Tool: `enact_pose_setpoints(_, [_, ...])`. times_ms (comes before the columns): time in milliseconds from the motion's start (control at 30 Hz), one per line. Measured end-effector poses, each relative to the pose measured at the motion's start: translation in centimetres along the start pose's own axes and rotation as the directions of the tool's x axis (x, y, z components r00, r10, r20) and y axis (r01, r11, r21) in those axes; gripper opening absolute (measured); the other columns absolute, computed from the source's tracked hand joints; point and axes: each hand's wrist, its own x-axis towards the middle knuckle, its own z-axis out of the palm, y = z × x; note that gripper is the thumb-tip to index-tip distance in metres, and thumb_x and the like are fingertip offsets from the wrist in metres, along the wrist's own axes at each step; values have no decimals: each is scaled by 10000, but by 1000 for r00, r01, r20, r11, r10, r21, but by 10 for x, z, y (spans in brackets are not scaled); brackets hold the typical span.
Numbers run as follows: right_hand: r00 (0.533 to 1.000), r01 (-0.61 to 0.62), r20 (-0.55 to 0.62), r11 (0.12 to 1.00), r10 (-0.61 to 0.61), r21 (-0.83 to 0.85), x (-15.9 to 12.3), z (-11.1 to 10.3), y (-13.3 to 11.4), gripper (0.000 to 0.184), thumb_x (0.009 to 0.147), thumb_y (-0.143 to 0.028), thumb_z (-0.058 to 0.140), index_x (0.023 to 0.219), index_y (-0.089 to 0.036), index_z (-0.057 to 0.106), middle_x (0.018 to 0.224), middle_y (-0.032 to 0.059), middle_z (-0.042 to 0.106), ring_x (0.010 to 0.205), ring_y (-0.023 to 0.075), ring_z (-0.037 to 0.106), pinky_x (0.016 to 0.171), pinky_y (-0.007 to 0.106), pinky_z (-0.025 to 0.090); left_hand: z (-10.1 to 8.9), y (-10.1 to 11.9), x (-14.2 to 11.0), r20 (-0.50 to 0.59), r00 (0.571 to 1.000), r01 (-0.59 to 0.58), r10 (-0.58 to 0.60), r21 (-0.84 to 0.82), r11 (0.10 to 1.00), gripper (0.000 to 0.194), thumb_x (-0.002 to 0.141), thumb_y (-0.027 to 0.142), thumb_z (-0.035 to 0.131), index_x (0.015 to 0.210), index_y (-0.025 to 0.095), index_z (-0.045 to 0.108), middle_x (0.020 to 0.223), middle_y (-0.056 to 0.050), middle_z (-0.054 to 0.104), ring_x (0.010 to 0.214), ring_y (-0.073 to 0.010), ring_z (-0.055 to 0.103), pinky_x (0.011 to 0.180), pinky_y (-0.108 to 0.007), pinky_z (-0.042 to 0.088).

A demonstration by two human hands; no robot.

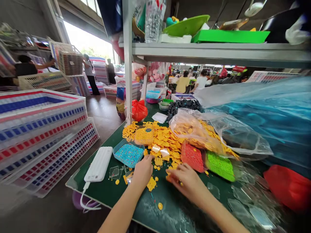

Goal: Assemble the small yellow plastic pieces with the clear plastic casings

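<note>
My left hand (143, 169) reaches to the near edge of a heap of flat yellow plastic pieces (167, 139), beside a blue tray of small beads (128, 154). Its fingers are curled, and their tips are hidden behind the hand. My right hand (186, 178) is to the right, fingers bent together around a yellow plastic piece (168, 178) that shows at the fingertips. Between the hands lie a loose yellow piece (152, 184) and several small yellow discs (160, 206). Red beads (193, 157) and green beads (221, 165) fill trays beyond my right hand.
A white power bank (99, 164) with a cable lies at the table's left edge. Clear plastic pieces (252, 207) are scattered at right, near a red bag (286, 184). A shelf (209, 50) crosses above. Striped crates (41, 129) stand left; other people work behind.
</note>
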Motion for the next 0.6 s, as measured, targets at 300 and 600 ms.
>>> enact_pose_setpoints(300, [992,22,-122,995,-10,95,-34,23,-15,184,876,-210,551,1041,-239,629,893,23,700,820,205,617,743,338,452,1,4,-3,38,990,132,-133,44,990,330,921,118,448,1231,202,527,1299,-100,583,1050,-218,659,809,-297,537])
enact_pose_setpoints(600, [991,-104,110,946,73,308,-35,10,-20,123,891,-203,546,775,-234,574,795,6,658,758,186,604,711,320,459,4,0,-5,-25,1000,5,-5,-1,1000,223,874,159,562,1083,229,598,1134,-62,674,1048,-232,654,823,-336,537])
